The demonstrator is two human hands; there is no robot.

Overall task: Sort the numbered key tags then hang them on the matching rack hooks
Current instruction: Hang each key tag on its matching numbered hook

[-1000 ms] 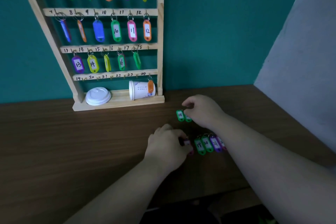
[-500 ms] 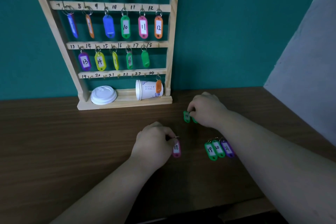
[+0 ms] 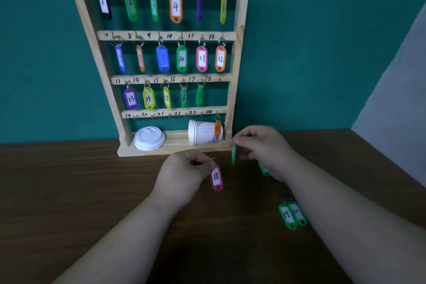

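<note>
Left hand (image 3: pixel 182 177) pinches one pink tag (image 3: pixel 216 178), right hand (image 3: pixel 265 150) one green tag (image 3: pixel 233 154).

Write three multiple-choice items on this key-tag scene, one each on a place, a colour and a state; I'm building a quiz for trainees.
1. Where does the paper cup lie?
A. on the base of the rack
B. on the table
C. on the top rail

2. What colour is tag 18, held by the left hand?
A. green
B. pink
C. orange

3. Hook 18 is:
A. bare
B. holding a pink tag
C. holding a green tag

Key:
1 A, the cup lies on its side on the base, along from the lid.
2 B, its body is pink around the white label.
3 A, nothing hangs from that hook.
</note>
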